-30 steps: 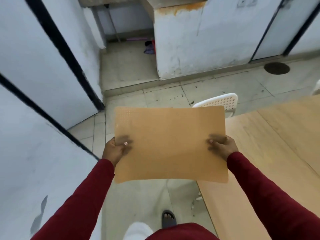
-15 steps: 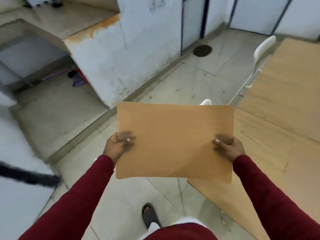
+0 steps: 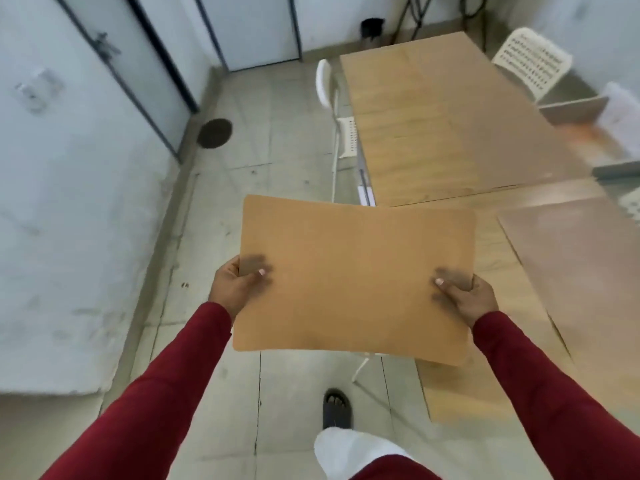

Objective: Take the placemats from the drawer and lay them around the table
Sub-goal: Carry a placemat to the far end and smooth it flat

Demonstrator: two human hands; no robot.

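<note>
I hold a tan rectangular placemat (image 3: 349, 278) flat in front of me, over the floor and the near left corner of the wooden table (image 3: 443, 133). My left hand (image 3: 233, 287) grips its left edge with the thumb on top. My right hand (image 3: 464, 296) grips its right edge the same way. Another flat brownish mat (image 3: 581, 265) lies on the table at the right, blurred. The drawer is not in view.
A white chair (image 3: 329, 109) stands at the table's left side and another white chair (image 3: 533, 62) at its far right corner. White walls and doors run along the left. A dark round floor drain (image 3: 214, 132) sits near the wall. My sandalled foot (image 3: 336, 407) is on the tiled floor.
The view has swung to the right, from the white counter block to the long wooden table. Both hands keep the same grip on the placemat, which now overlaps the table's corner.
</note>
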